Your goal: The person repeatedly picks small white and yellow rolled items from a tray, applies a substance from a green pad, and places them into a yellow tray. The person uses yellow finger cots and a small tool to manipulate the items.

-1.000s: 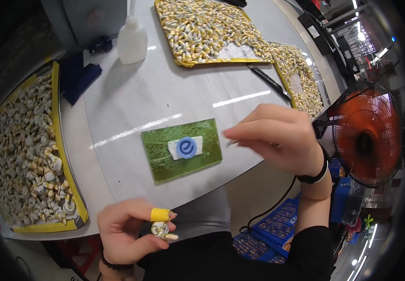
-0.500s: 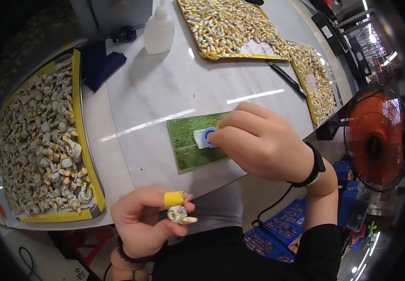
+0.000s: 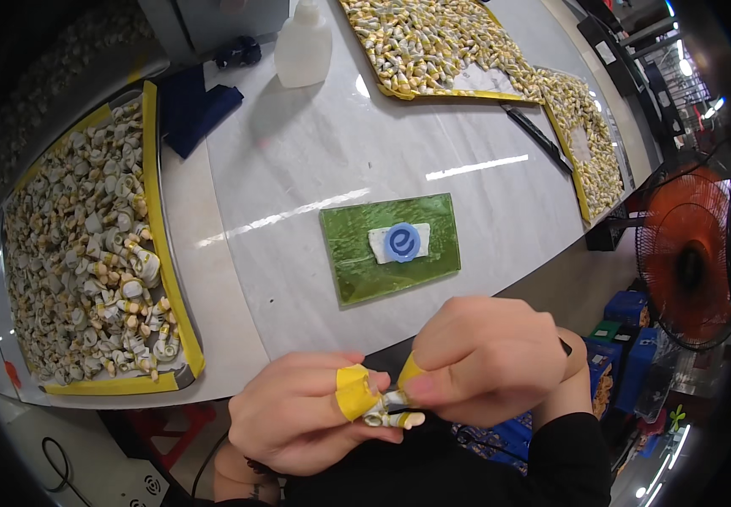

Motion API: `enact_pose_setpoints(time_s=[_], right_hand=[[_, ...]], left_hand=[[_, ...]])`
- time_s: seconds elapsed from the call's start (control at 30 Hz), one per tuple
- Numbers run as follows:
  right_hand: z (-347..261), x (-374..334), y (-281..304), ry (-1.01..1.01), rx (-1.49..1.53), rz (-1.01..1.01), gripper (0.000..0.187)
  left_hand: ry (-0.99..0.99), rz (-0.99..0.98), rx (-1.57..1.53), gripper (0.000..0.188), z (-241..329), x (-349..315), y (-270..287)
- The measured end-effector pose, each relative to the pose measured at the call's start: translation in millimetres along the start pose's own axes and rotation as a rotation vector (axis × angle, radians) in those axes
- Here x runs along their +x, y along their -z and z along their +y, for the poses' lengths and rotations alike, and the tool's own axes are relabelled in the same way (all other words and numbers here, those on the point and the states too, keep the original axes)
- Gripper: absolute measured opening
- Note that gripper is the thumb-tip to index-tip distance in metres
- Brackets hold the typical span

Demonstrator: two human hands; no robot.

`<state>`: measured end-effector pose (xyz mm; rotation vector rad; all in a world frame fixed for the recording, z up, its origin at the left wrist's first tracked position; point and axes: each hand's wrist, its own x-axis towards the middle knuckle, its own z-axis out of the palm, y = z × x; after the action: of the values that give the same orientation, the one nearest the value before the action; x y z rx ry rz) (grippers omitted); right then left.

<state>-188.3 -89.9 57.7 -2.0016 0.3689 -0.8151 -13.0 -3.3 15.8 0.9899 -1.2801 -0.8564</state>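
My left hand is closed on a small white and yellow figurine, with a peach-coloured tip sticking out. Yellow tape wraps one of its fingers. Over the figurine's upper end, my right hand is pinched, also with yellow on a finger; whatever its fingertips hold is too small to make out. Both hands are close together in front of my body, below the table edge. On the table lies a green rectangular slab, bearing a white pad and a round blue lid-like piece.
A yellow-edged tray of similar figurines stands at left. Further trays of small pieces, a far tray and a right one, flank a black cutter knife. A squeeze bottle, blue cloth and orange fan surround the table.
My right hand has left the blue piece on the slab and come down to the figurine. My left hand has shifted right, still holding it. The view has moved slightly.
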Motion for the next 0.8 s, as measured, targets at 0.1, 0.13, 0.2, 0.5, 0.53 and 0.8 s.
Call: enact_pose_setpoints(time_s=[0.1,0.13,0.2,0.5,0.53,0.8], right_hand=[[3.9,-0.2,-7.2,0.058,0.034,0.036,0.011],[3.9,0.9,-7.0,0.055,0.031,0.040,0.012],[1.4,4.5,-8.0,0.051,0.029,0.046,0.016],[-0.8,0.8,-7.6,0.050,0.032,0.025,0.009],[-1.8,0.4,-8.1,0.067,-0.007,0.050,0.009],[2.8,-3.0,-16.6,0.217,-0.188,0.190,0.012]], left_hand=[[-0.087,-0.049,0.133,0.037,-1.8,-0.1,0.8],[-0.095,-0.045,0.136,0.036,-2.1,-0.8,0.7],[-0.102,-0.050,0.124,0.033,-0.6,-2.1,2.9],[-0.114,-0.080,0.102,0.032,1.4,-0.9,5.3],[-0.106,-0.082,0.103,0.032,1.8,-0.2,4.8],[-0.055,0.000,0.193,0.028,5.1,4.0,-3.9]])
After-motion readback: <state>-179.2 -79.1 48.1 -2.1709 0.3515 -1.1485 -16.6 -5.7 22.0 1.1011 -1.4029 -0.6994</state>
